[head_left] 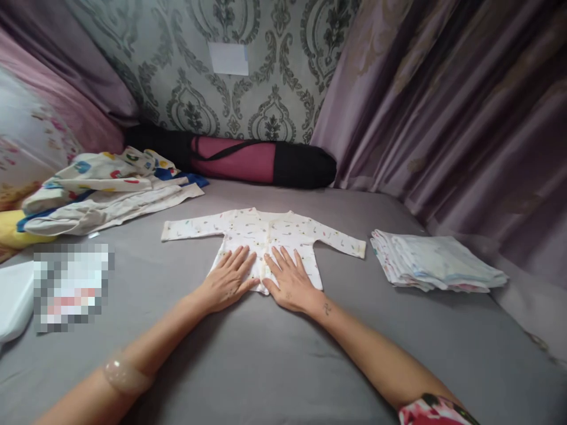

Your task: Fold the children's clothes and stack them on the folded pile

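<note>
A small white baby shirt [270,227] with a scattered print is spread out on a grey sheet [283,354], both sleeves stretched to the sides. My left hand [233,279] lies flat on the lower left of its front, fingers spread. On the lower right, my right hand [290,278] also rests flat with fingers apart. The thumbs are close to the shirt's bottom hem near the middle. Neither hand grips the cloth. Part of the lower shirt is hidden beneath my palms.
A folded stack of light cloths [438,262] sits at the right. Loose printed clothes [106,189] are heaped at the left, above a blurred-out packet [73,289] and a white object [15,298]. A black-and-maroon long bag [234,159] lies against the wall; curtains [443,100] hang at the right.
</note>
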`<action>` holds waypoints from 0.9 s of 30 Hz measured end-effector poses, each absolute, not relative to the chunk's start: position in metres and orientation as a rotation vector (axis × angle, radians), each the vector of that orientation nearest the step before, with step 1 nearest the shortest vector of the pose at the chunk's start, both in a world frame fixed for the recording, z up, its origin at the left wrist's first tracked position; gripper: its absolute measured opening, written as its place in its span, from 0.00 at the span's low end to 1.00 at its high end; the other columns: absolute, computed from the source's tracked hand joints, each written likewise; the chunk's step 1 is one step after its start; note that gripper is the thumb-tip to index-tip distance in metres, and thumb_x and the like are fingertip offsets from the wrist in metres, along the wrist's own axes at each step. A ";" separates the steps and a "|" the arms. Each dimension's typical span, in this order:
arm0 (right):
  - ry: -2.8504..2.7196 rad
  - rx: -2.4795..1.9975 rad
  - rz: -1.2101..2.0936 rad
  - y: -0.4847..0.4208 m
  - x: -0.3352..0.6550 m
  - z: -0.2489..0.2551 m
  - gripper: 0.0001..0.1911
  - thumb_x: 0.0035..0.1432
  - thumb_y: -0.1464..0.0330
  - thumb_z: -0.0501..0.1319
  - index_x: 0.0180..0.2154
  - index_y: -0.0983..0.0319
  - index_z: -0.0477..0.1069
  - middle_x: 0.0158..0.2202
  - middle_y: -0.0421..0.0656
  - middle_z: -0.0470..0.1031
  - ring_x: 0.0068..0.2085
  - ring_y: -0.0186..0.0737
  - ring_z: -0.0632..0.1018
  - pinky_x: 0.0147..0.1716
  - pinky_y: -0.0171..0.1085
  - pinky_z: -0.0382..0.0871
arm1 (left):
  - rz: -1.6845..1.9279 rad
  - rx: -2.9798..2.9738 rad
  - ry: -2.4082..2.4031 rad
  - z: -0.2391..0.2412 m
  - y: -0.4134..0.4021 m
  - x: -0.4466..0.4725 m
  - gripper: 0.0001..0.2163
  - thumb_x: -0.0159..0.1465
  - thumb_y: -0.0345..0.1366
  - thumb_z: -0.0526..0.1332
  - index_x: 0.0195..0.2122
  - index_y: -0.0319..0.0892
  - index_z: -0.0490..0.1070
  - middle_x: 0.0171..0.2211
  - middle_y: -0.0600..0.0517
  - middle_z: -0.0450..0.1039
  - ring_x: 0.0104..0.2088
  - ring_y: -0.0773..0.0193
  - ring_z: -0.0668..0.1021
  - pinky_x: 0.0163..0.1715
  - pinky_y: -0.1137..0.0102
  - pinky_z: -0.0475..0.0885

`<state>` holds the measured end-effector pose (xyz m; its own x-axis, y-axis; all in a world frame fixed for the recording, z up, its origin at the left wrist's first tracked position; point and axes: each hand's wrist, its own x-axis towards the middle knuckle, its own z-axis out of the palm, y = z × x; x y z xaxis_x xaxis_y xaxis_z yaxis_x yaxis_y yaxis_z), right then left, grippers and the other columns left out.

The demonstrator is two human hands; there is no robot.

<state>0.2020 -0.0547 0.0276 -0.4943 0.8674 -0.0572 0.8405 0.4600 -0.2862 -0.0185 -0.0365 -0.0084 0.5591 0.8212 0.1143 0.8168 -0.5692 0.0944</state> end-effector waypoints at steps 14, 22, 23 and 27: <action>-2.433 -1.793 0.349 -0.031 0.239 0.014 0.36 0.68 0.54 0.38 0.67 0.73 0.45 0.70 0.51 0.39 0.69 0.43 0.41 0.66 0.46 0.30 | 0.166 2.661 1.616 -0.017 -0.017 -0.032 0.34 0.68 0.56 0.40 0.66 0.36 0.52 0.67 0.38 0.50 0.67 0.50 0.52 0.64 0.54 0.48; -2.408 -1.810 0.265 -0.010 0.229 0.028 0.31 0.67 0.57 0.40 0.61 0.69 0.61 0.65 0.54 0.57 0.66 0.48 0.56 0.65 0.48 0.37 | 0.328 2.736 1.670 0.025 0.002 -0.019 0.23 0.71 0.48 0.40 0.48 0.41 0.70 0.51 0.42 0.72 0.53 0.53 0.71 0.60 0.53 0.53; -2.382 -1.812 0.230 -0.003 0.225 0.030 0.30 0.68 0.58 0.40 0.60 0.69 0.62 0.64 0.54 0.58 0.66 0.48 0.56 0.65 0.46 0.37 | 0.362 2.735 1.703 0.026 0.008 -0.016 0.23 0.71 0.46 0.40 0.48 0.40 0.70 0.52 0.42 0.72 0.55 0.53 0.70 0.60 0.54 0.53; -2.328 -1.862 0.223 0.023 0.209 0.022 0.33 0.67 0.57 0.39 0.66 0.71 0.50 0.69 0.53 0.45 0.69 0.47 0.45 0.65 0.45 0.34 | 0.238 2.617 1.864 0.011 0.030 -0.012 0.27 0.70 0.47 0.41 0.60 0.33 0.61 0.62 0.36 0.60 0.64 0.47 0.60 0.62 0.52 0.50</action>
<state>0.2091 0.0233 0.0216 -0.2168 0.9759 0.0257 0.9532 0.2173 -0.2101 -0.0123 0.0295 0.0111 0.3207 0.9324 0.1665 0.9443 -0.3283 0.0199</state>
